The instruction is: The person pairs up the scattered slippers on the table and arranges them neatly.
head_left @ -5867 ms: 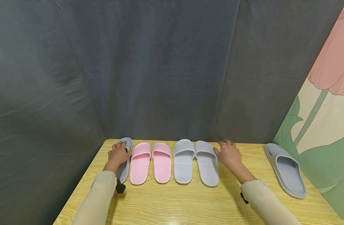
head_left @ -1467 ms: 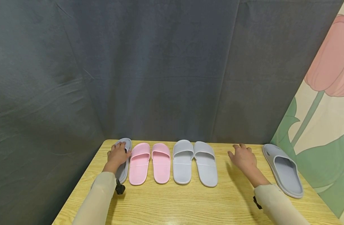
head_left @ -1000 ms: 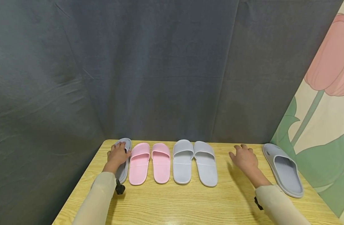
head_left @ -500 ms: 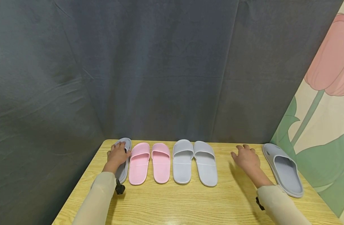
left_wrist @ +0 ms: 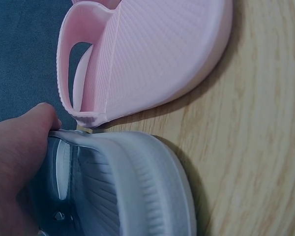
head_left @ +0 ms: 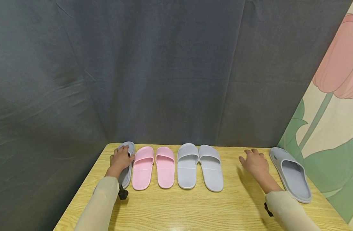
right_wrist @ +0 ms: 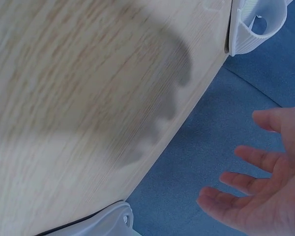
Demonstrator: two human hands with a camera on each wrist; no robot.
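Observation:
At the table's left end, my left hand (head_left: 120, 159) grips a grey slipper (head_left: 126, 176) across its strap. The left wrist view has the thumb at the strap's edge, beside a pink slipper (left_wrist: 157, 54); the hand hides much of the grey slipper's front. My right hand (head_left: 255, 163) hovers over the table with its fingers spread and nothing in them, its shadow falling on the wood. It is between a light grey slipper (head_left: 212, 173) and another grey slipper (head_left: 297, 179) with a side hole, at the right end.
Two pink slippers (head_left: 165, 171) and two light grey slippers (head_left: 187, 173) stand in a row on the wooden table (head_left: 176, 211), toes toward the back edge. A dark curtain (head_left: 176, 80) hangs behind. A wall with painted tulips (head_left: 335, 128) borders the right side.
My right hand has moved right, from beside the light grey slipper toward the grey slipper at the right end. My left hand stays on its slipper, and the slippers keep their places.

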